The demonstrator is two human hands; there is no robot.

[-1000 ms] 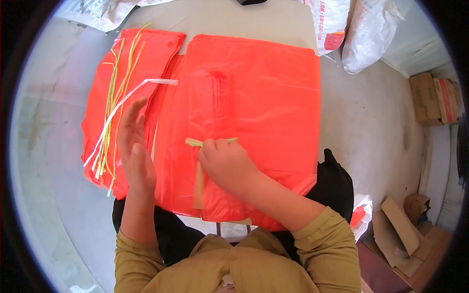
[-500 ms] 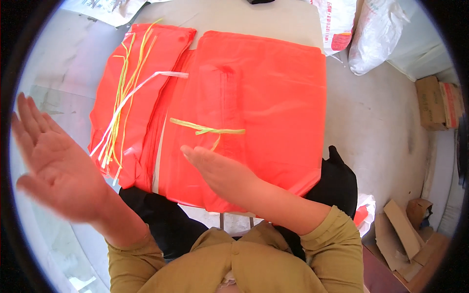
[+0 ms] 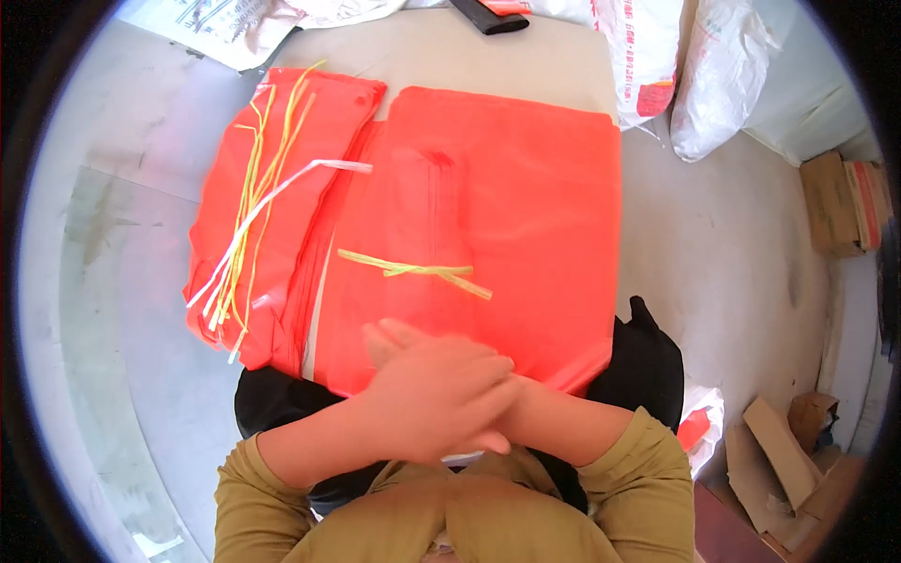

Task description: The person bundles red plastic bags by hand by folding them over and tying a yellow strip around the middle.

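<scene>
My left hand lies across my right wrist, its fingers stretched out and holding nothing that I can see. Beneath it, my right hand is mostly covered; its visible fingers point left, straight, over the near part of a stack of red plastic sheets or bags. A yellow plastic tie strip lies crossed on that stack, just beyond my hands. To the left is a second red plastic bundle, with several loose yellow strips and a white strip on top.
The red stacks rest on a beige surface in front of me. White sacks stand at the far right, near brown cartons. Cardboard pieces lie at the lower right. A black and red item sits at the far edge.
My left hand has swung from the far left onto my right wrist. The right hand has drawn slightly nearer to me. The yellow strip's ends now lie at a different angle.
</scene>
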